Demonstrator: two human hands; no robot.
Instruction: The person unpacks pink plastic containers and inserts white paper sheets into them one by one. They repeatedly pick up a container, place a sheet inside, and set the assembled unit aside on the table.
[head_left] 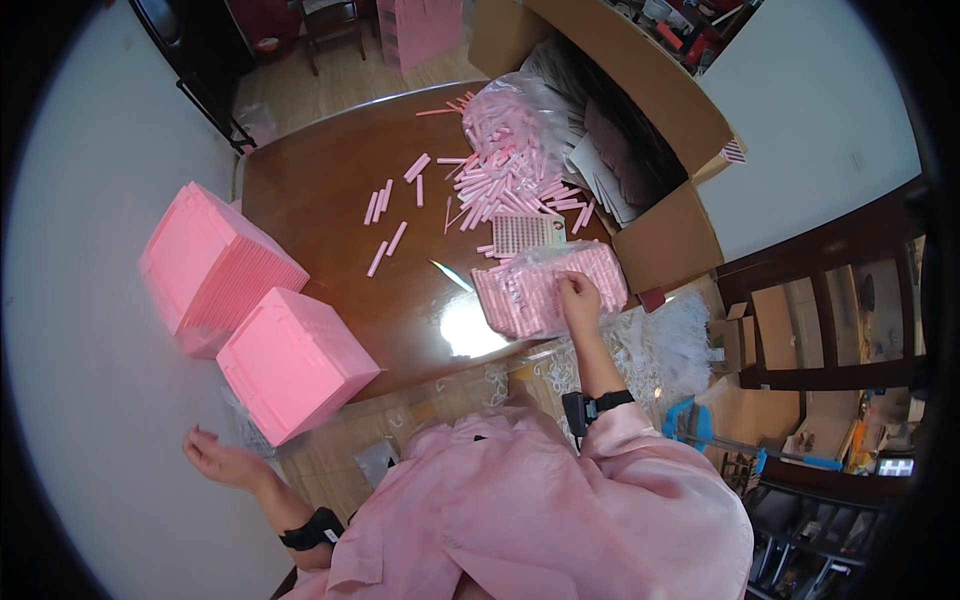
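At the table's near right edge lies a clear plastic bag (pixel 515 300) packed with rows of pink stick-like pieces. My right hand (pixel 580 298) is over this bag, thumb and fingers closed together; what is between the fingertips is too small to make out. Away from the table, low on the left, my left hand (pixel 217 457) hangs with loosely curled fingers apart and nothing in them. The nearest thing to it is a stack of pink plastic panels (pixel 290 365). Just beyond the bag sits a sheet of small round stickers (pixel 525 234).
Loose pink sticks (pixel 505 185) spill from another clear bag (pixel 515 110) farther back. A large open cardboard box (pixel 665 235) stands at the right. Another pink panel stack (pixel 205 265) leans at the left. A shiny pointed strip (pixel 452 275) lies on the brown table (pixel 330 260).
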